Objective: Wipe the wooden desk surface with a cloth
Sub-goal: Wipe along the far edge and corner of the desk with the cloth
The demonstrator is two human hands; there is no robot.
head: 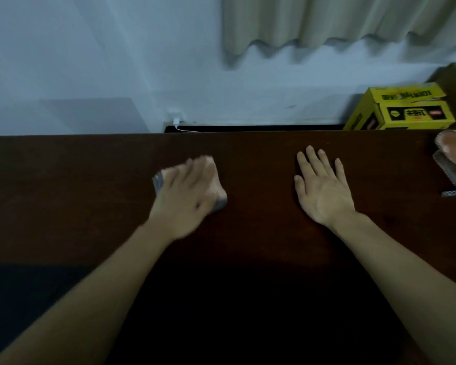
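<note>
The fingers of the left hand are blurred, but they lie bunched over a small grey cloth, pressing it onto the dark wooden desk. Grey edges of the cloth show at three o'clock and at nine o'clock of the hand. Whether the fingers curl round the cloth or lie flat on it, I cannot tell.

The right hand lies palm down on the desk, well apart from the left, at three o'clock of it. Its fingers are straight and slightly spread, holding nothing, tips towards twelve o'clock.

Both bare forearms run back towards six o'clock.

At the desk's right edge, at three o'clock of the right hand, lies a pale crumpled item, cut off by the frame. Behind the desk, at one o'clock, stands a yellow carton against the pale wall. At twelve o'clock a white charger sits at the wall, and a beige curtain hangs above.
</note>
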